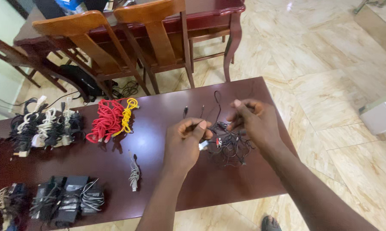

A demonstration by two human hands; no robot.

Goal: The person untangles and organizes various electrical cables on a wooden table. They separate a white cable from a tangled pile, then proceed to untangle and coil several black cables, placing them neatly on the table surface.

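Head view looks down on a dark red counter (167, 179) standing on a marble floor (330, 64), with wooden chairs (116, 47) behind it. On the counter, from large to small: a row of black and white cable bundles (45, 126) at the far left, black power adapters (66, 199) at the near left, a red cable coil (107, 119) with a yellow one (128, 113) touching it, and a small grey cable (134, 173) lying alone.

Right of centre sits a tangle (229, 145) of thin black wires, partly on the counter and partly lifted. The left hand (184, 143) has its fingers closed in a pinch on a strand near a white plug. The right hand (253, 122) has its fingers curled on another strand just above the tangle; whether they grip it tight or only hook it is hard to tell from here.

To loosen such a knot well, I judge it best to keep one plug end pinched, draw it out slowly through the loops, and let the rest lie slack on the counter, since pulling hard would tighten the snarl.
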